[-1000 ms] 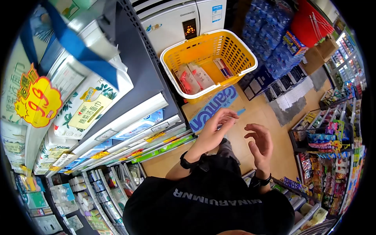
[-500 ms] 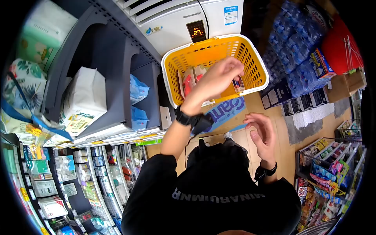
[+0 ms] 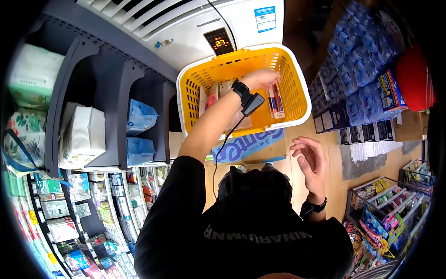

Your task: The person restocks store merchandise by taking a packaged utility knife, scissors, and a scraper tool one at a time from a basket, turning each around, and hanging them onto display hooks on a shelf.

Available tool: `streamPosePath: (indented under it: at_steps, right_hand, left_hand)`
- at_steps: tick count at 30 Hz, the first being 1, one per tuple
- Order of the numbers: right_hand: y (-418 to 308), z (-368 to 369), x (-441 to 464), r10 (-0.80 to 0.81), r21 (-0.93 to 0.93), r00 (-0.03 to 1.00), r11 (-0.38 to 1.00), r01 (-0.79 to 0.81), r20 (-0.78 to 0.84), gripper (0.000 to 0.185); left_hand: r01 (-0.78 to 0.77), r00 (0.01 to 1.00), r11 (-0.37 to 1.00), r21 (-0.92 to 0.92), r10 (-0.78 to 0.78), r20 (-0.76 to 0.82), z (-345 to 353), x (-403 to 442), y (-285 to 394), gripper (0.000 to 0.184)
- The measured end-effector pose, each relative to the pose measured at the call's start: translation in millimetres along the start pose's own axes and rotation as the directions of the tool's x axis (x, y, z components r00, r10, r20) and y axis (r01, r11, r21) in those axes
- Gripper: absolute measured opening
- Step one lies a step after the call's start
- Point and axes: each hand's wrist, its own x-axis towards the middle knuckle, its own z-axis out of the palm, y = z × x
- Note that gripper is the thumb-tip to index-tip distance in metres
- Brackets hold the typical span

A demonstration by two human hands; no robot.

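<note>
My left hand (image 3: 261, 79) reaches down into a yellow basket (image 3: 241, 52) with a white rim. Its fingers are partly hidden and lie at the upper end of slim white packs with dark and reddish strips (image 3: 276, 104) at the basket's right side; whether they grip them I cannot tell. Red-and-white packages (image 3: 212, 99) sit in the left half of the basket, partly behind my left forearm. My right hand (image 3: 312, 160) hangs in the air right of my body, below the basket, fingers curved and thumb apart, holding nothing.
A white appliance (image 3: 186, 28) showing 27 stands behind the basket. Grey shelves (image 3: 107, 60) with tissue packs (image 3: 83, 135) and blue packs (image 3: 141, 116) rise at left. Shrink-wrapped bottles (image 3: 362, 60) are stacked at right, above a snack rack (image 3: 385, 204).
My left hand has gone lower into the basket, toward the slim packs at its right side. The view has shifted slightly. My right hand stays about where it was.
</note>
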Motion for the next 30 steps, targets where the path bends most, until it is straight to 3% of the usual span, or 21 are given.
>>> streamPosePath:
  at_steps: [2,12,18,23,30]
  right_hand:
    - [3,-7,3,0.016,0.014,1.000,1.000,-0.015,-0.020,0.041]
    - [11,-28,13,0.065,0.036,0.995,0.997,-0.063,-0.071,0.040]
    - [11,-34,17,0.059,0.033,0.993,0.998,-0.056,-0.100,0.040]
    - [12,-36,18,0.069,0.033,0.993,0.997,-0.066,-0.100,0.040]
    - [13,-36,23,0.109,0.022,0.990,0.994,-0.107,-0.085,0.039]
  left_hand:
    - [0.084,0.996,0.996,0.011,-0.083,-0.020,-1,22,-17,0.039]
    - [0.190,0.982,0.974,-0.126,-0.188,0.025,10,69,-72,0.051]
    - [0.266,0.962,0.938,-0.224,-0.243,0.126,18,93,-95,0.044]
    - [0.244,0.970,0.937,-0.249,-0.239,0.051,22,86,-89,0.046]
    - [0.172,0.979,0.923,-0.345,-0.199,-0.046,20,98,-103,0.025]
